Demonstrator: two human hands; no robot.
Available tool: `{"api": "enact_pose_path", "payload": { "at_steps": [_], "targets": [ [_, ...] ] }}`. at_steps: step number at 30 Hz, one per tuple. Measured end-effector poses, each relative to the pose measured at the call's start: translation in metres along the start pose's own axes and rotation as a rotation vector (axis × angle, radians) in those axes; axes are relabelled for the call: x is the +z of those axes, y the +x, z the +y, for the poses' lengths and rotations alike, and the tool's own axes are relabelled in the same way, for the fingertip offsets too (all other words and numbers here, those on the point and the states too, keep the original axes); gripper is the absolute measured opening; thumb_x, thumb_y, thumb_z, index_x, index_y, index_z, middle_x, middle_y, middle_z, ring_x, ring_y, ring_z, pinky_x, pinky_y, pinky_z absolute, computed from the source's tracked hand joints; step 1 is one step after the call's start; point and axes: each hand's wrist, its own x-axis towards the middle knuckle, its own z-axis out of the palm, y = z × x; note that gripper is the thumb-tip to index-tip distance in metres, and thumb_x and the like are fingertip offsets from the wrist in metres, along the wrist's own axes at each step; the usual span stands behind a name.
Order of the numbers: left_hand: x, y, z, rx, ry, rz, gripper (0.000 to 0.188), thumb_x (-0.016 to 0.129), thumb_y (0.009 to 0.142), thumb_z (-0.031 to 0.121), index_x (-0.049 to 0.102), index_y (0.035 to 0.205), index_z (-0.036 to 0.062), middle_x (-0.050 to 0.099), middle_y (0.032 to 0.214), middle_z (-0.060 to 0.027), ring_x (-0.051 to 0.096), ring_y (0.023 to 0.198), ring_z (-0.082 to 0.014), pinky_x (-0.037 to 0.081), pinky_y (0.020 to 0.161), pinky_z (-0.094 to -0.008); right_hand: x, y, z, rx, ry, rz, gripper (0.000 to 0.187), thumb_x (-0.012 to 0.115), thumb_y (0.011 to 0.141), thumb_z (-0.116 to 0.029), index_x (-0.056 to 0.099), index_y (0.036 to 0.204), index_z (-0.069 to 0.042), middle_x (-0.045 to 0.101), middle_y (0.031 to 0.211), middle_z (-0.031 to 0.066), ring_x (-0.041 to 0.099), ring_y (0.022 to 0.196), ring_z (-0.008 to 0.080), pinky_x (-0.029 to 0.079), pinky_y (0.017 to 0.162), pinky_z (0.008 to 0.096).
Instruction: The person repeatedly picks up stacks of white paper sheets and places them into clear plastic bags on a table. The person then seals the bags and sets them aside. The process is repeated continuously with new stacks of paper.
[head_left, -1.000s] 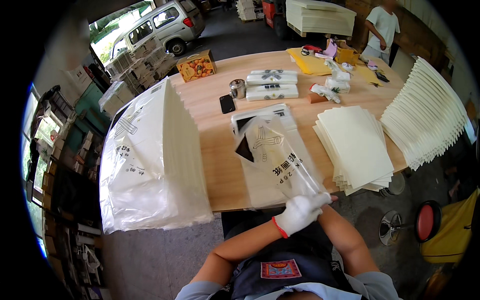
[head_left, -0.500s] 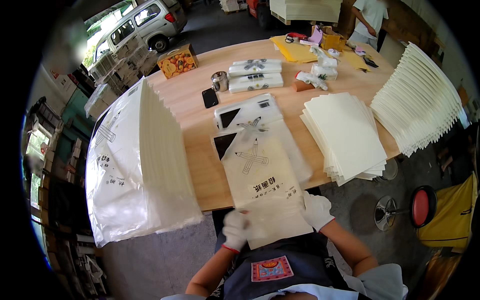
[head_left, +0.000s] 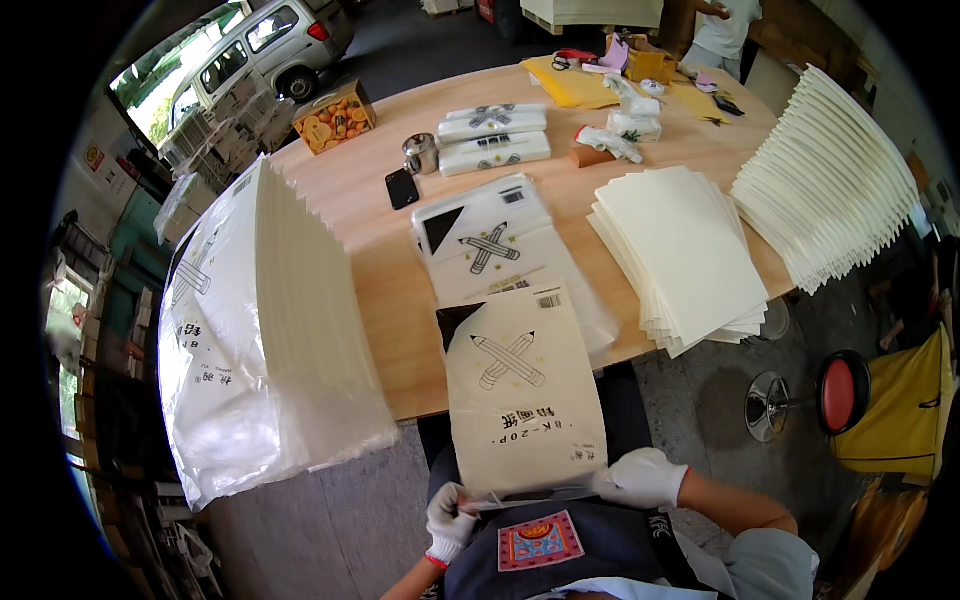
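The left hand (head_left: 450, 515), in a white knit glove with a red cuff, is closing its thumb and fingers together on the near left corner of a clear plastic packet of cream drawing paper (head_left: 525, 390). The right hand (head_left: 638, 478), gloved too, is touching the near right corner; its fingertips are lying out of sight, so whether they are clamping cannot be told. The packet is resting face up in front of the person's dark apron (head_left: 465, 562), its crossed-pencil print showing, with a loose plastic edge stretching between the hands.

The packet's far end is covering the near part of a pile of flat printed plastic bags (head_left: 495, 245) on the wooden table (head_left: 385, 290). A tall stack of filled packets (head_left: 235, 330) is standing on the left; a loose pile of cream sheets (head_left: 680, 250) is lying on the right, with a high fanned paper stack (head_left: 825, 190) beyond it. Farther back, a black smartphone (head_left: 402, 188), a metal mug (head_left: 420, 154) and two rolled plastic bundles (head_left: 495, 150) are sitting close together.
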Motion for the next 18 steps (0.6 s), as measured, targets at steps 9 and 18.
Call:
{"api": "enact_pose_path", "payload": {
  "at_steps": [9,18],
  "targets": [
    [0.005,0.036,0.023,0.148,-0.104,0.227,0.014,0.055,0.08,0.001,0.044,0.075,0.0079,0.052,0.071,-0.0023,0.051,0.064,-0.0115,0.044,0.055,-0.0246,0.025,0.065,0.069,0.356,1.45,0.453,0.022,0.05,0.093,-0.02,0.064,0.094,-0.004,0.066,0.085,0.0072,0.064,0.074,0.0139,0.05,0.062,0.0258],
    [-0.045,0.059,0.015,0.196,0.007,0.363,0.022,0.051,0.089,0.008,0.05,0.11,0.0015,0.06,0.091,-0.0069,0.056,0.079,-0.018,0.05,0.072,-0.033,0.019,0.143,0.028,-0.064,2.16,0.769,0.037,0.054,0.093,-0.016,0.049,0.125,0.001,0.059,0.113,0.0097,0.059,0.098,0.0159,0.05,0.082,0.0279]
  ]
}}
